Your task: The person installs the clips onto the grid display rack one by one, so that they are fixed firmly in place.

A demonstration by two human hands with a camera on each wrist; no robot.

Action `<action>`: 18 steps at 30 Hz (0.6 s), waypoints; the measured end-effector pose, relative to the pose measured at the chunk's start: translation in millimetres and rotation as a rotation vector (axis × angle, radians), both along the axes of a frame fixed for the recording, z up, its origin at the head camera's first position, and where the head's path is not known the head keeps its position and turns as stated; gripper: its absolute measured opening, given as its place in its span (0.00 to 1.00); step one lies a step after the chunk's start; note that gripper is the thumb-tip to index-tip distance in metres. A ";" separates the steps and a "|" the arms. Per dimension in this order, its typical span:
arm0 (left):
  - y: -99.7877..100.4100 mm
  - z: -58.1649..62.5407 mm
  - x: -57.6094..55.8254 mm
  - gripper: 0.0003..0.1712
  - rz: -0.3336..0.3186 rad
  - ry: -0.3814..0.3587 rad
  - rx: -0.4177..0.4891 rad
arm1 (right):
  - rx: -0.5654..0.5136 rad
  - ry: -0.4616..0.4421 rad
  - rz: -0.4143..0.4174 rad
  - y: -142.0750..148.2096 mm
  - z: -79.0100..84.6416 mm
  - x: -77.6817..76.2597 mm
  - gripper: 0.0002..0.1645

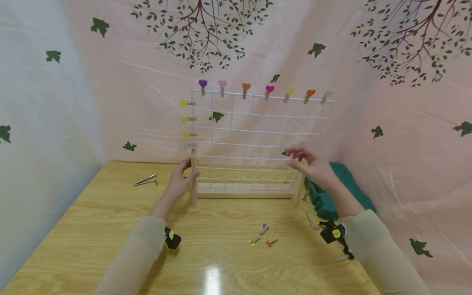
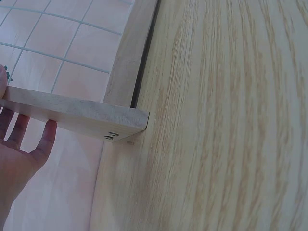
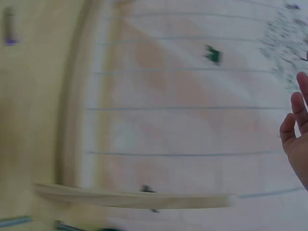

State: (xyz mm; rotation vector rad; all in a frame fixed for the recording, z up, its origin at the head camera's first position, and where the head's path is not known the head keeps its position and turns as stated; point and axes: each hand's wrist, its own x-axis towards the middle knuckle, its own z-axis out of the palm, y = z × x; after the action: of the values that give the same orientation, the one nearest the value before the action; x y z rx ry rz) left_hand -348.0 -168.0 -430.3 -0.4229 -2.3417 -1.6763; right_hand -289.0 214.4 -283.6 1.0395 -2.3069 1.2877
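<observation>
My left hand [image 1: 179, 180] grips the left wooden upright [image 2: 72, 108] of a stand, thumb on one face and fingers on the other. The stand carries a white wire grid [image 1: 236, 94]. Along its top edge sit several heart clothespins, among them an orange one [image 1: 246, 87]; several more, such as a yellow one [image 1: 183, 103], run down the left edge. My right hand [image 1: 313, 164] hovers by the grid's lower right side with fingers loosely bent and nothing visible in them. On the table before the stand lie a purple clothespin [image 1: 264, 229], a yellow one [image 1: 254, 241] and an orange one [image 1: 272, 241].
Behind my right forearm stands a dark green case [image 1: 350, 184]. An L-shaped hex key [image 1: 311, 221] lies in front of it. More metal tools [image 1: 146, 180] rest on the table left of the stand. A leaf-printed cloth [image 1: 147, 102] hangs close behind the grid.
</observation>
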 end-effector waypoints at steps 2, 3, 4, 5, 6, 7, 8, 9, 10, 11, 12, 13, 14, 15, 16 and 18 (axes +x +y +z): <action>0.1 0.0 -0.1 0.36 0.003 -0.006 -0.002 | 0.118 -0.027 -0.012 -5.7 -20.7 8.0 0.17; 0.0 0.0 -0.2 0.36 0.003 -0.007 -0.001 | 0.166 -0.036 -0.008 -7.7 -31.6 10.6 0.18; 0.2 0.2 -0.3 0.35 0.002 -0.009 -0.001 | 0.211 -0.037 0.004 -8.9 -42.7 12.1 0.18; 0.3 0.2 -0.4 0.36 0.001 -0.009 0.001 | 0.244 -0.044 0.022 -10.0 -53.7 13.4 0.19; 0.4 0.0 -0.5 0.36 0.001 -0.009 0.002 | 0.274 -0.042 0.037 -10.5 -65.0 14.0 0.19; 0.7 0.2 -0.3 0.37 0.002 -0.010 0.001 | 0.301 -0.043 0.058 -10.8 -75.9 14.7 0.20; 0.8 -0.1 -0.4 0.37 0.000 -0.011 0.003 | 0.317 -0.037 0.083 -11.1 -86.9 14.8 0.20; 1.0 -0.2 -0.5 0.37 -0.002 -0.006 0.002 | 0.332 -0.036 0.109 -10.6 -97.9 14.2 0.20; 0.7 0.0 -0.2 0.38 -0.005 -0.001 -0.001 | 0.343 -0.047 0.128 -10.5 -108.3 13.6 0.19; 0.4 -0.1 0.0 0.39 -0.004 0.002 -0.001 | 0.349 -0.059 0.150 -10.2 -118.5 12.7 0.19; 0.3 -0.2 0.0 0.38 -0.002 0.004 0.000 | 0.357 -0.069 0.168 -9.3 -128.8 10.8 0.18; 0.2 -0.2 0.1 0.38 -0.002 0.007 0.001 | 0.365 -0.086 0.188 -8.0 -138.7 8.4 0.17; 0.0 -0.2 0.0 0.38 -0.002 0.010 -0.001 | 0.374 -0.106 0.202 -6.5 -148.3 5.7 0.15; -0.1 -0.3 0.2 0.38 -0.003 0.012 -0.002 | 0.386 -0.121 0.212 -4.8 -156.6 3.3 0.14; -0.1 -0.4 0.1 0.38 -0.002 0.010 0.001 | 0.400 -0.133 0.225 -3.3 -164.2 0.4 0.13; 0.0 -0.5 0.1 0.38 0.000 0.008 0.002 | 0.434 -0.153 0.244 -0.1 -175.3 -4.1 0.11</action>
State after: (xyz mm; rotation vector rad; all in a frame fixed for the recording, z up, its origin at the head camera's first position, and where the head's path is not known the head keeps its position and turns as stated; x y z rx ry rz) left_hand -347.9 -168.0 -430.9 -0.4278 -2.3344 -1.6741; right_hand -293.1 214.2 -458.9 1.4418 -2.7215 0.9923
